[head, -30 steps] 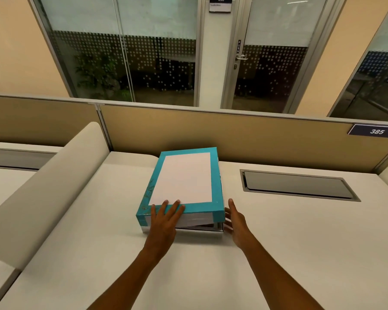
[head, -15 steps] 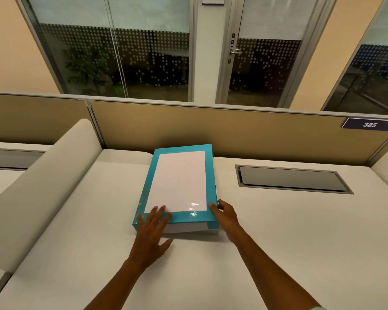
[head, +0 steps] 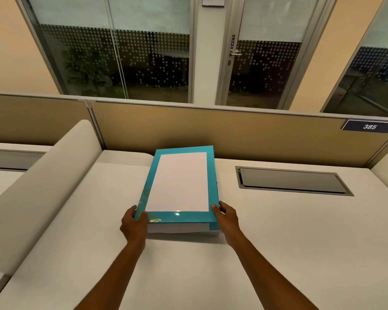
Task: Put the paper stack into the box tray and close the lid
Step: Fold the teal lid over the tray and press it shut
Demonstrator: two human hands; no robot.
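Observation:
A teal lid (head: pixel 179 183) with a white panel on top covers the box tray (head: pixel 177 229), whose white front wall shows under the lid's near edge. The box stands on the white desk (head: pixel 188 269), lengthwise away from me. My left hand (head: pixel 133 224) grips the lid's near left corner, thumb on top. My right hand (head: pixel 226 217) grips the near right corner the same way. The paper stack is hidden inside.
A grey cable hatch (head: pixel 291 181) is set flush in the desk to the right of the box. A tan partition (head: pixel 222 133) runs along the desk's far edge. A low white divider (head: pixel 43 186) slants along the left side.
My left hand slid off the lid's top to its near left corner. My right hand moved from beside the box onto the near right corner. The lid has sunk lower over the tray.

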